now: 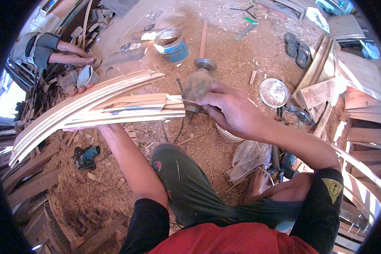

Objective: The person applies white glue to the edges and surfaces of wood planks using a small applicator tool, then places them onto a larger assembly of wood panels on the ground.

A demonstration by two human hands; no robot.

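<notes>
A curved, pale piece of woodwork (89,99), with one long bent strip joined to a shorter straight part, lies across my left hand (103,128). That hand supports it from beneath, its fingertips curling over the far edge. Near the squared right end of the wood is my right hand (233,108), thumb and fingers pinched on a thin sliver-like stick (190,101). The stick's tip meets or nearly meets the wood; I cannot tell which. Just beyond my right fingers stands a dusty power tool (197,86) with a round disc on top, partly hidden by the hand.
A blue-and-white bucket (177,51) stands ahead. At left, another person's legs (67,53) stretch out. A round lid (274,92), sandals (298,48) and a plastic bag (252,156) lie to the right. A teal power tool (86,156) rests near scrap wood on the sawdust-strewn floor.
</notes>
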